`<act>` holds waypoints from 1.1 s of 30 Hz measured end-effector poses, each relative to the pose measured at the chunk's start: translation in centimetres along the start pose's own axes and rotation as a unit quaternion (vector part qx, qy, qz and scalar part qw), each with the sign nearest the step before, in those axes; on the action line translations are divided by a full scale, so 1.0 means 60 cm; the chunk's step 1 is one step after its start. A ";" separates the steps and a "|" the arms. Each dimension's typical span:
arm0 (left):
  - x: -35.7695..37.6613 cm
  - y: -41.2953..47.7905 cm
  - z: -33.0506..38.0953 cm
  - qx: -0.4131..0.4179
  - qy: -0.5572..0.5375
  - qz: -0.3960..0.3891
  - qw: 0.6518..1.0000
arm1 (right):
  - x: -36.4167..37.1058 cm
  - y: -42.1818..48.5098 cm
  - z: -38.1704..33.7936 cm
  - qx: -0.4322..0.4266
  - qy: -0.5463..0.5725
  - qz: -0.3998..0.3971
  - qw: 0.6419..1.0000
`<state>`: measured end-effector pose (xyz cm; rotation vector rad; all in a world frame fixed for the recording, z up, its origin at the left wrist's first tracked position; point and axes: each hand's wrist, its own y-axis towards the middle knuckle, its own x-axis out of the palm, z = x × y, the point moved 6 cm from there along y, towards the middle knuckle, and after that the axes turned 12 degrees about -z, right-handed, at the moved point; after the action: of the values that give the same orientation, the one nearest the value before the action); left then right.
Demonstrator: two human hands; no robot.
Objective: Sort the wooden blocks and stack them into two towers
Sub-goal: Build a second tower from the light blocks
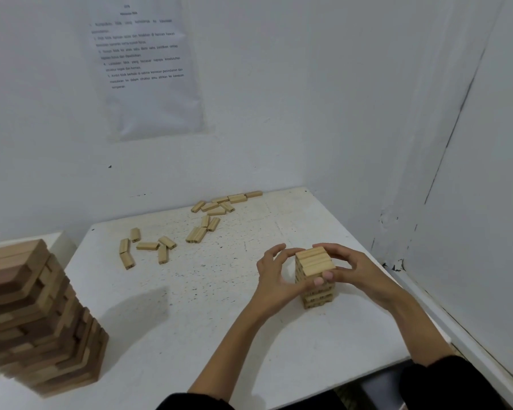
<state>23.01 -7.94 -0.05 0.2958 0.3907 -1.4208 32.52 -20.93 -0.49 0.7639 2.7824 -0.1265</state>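
— Where is the small tower (pixel 314 260)?
— On the table (pixel 190 321), between both hands. The left hand (pixel 274 276) and right hand (pixel 351 270) curl their fingers round its top layers, thumbs pressed on its near face.
— And the rest?
— Loose blocks (pixel 196 234) lie beyond it to the left. The big tower (pixel 39 318) stands well left of it, nearer the person.

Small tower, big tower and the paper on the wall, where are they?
small tower (pixel 314 261): head view, on its top layer of blocks.
big tower (pixel 42 321): head view, on its near side face.
paper on the wall (pixel 148 69): head view, on its printed middle.
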 end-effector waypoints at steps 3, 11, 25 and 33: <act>-0.002 0.000 0.003 0.005 -0.005 0.008 1.000 | 0.001 0.001 0.001 -0.007 0.003 0.002 1.000; 0.000 0.005 0.007 0.012 0.000 0.003 1.000 | 0.004 0.000 -0.002 -0.023 0.017 -0.007 1.000; -0.073 -0.020 0.000 0.030 -0.050 0.045 0.997 | -0.023 -0.001 -0.064 -0.011 0.003 0.117 0.993; -0.196 -0.054 -0.017 0.049 -0.057 0.200 0.977 | 0.066 0.065 -0.168 -0.083 -0.088 0.145 0.982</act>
<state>18.51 2.60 4.23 0.3498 0.1544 -1.0556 29.01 -14.12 8.12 1.0468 2.4494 0.0887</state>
